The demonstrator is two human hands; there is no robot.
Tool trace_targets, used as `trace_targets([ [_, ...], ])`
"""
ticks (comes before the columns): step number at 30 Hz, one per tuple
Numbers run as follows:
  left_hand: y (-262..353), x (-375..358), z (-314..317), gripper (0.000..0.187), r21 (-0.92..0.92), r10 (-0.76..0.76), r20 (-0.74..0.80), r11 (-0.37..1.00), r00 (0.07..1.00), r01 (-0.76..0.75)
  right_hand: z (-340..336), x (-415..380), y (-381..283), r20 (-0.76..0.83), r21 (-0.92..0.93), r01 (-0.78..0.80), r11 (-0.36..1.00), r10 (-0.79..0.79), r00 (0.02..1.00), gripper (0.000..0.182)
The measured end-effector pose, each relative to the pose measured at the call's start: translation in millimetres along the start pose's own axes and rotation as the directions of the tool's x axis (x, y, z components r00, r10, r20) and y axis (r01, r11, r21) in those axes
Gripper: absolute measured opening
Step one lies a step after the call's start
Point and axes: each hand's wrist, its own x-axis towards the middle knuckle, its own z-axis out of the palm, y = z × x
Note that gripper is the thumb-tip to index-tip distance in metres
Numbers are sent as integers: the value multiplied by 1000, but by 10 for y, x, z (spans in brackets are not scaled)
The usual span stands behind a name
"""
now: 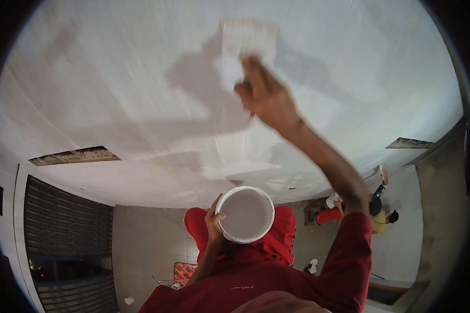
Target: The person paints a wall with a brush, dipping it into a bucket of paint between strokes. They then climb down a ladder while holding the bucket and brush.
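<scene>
My right hand [269, 96] is raised against the pale wall [141, 78], its fingers closed round a wide, whitish paintbrush [249, 39]. Motion blurs the brush, whose bristle end presses flat on the wall. Low in front of my body, my left hand [214, 219] grips the left rim of a white bucket [270, 214], thumb over the edge. A thin, greyish-white liquid [245, 214] fills part of the bucket, which sits over my lap between my red-clad knees.
Two dark rectangular openings [75, 156] [408, 143] break the wall. A slatted metal shutter [68, 214] stands at left. Other people [382, 221] work at the far right wall, one reaching up. On the tiled floor [141, 235] are an orange-patterned seat [185, 272] and a white cup [129, 300].
</scene>
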Motion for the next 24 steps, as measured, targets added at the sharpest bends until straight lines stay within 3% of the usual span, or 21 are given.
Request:
trace_targets([
  [1,-24,9,-16,73,-20,-8,1,1000,1000,8,145,-293,-234,46,20,34,999,-35,998,16],
  [2,-61,20,-32,73,-43,-12,0,999,1000,12,211,-581,-498,140,90,-25,996,12,990,8],
  [3,-77,20,-48,73,-62,-18,0,998,1000,18,328,-913,-721,191,203,16,979,-55,980,16],
  [5,-8,25,-3,73,-39,-40,-26,998,999,39,426,-1399,-1051,370,402,-64,914,-98,924,19],
  [6,13,14,18,73,-26,-55,-36,998,998,54,446,-1475,-1129,350,356,-24,934,-109,930,20],
  [9,-84,29,-29,72,-97,-39,-31,995,999,36,330,-1463,-1093,641,592,-310,744,-201,741,12],
  [12,-92,25,-51,73,-66,-50,7,997,999,50,155,-1047,-705,576,522,-216,825,-155,802,18],
  [15,-5,6,-13,74,86,47,22,995,999,-48,-281,-193,7,436,500,-241,832,-2,900,28],
  [17,-9,7,-4,74,56,7,1,998,1000,-7,-629,291,312,176,396,-85,914,15,984,20],
  [19,-42,-1,-22,74,47,-1,0,999,1000,1,-767,647,515,-133,129,116,985,-99,986,13],
  [24,79,-25,31,74,71,7,20,997,1000,-9,-784,987,796,-107,71,52,996,-44,993,10],
])
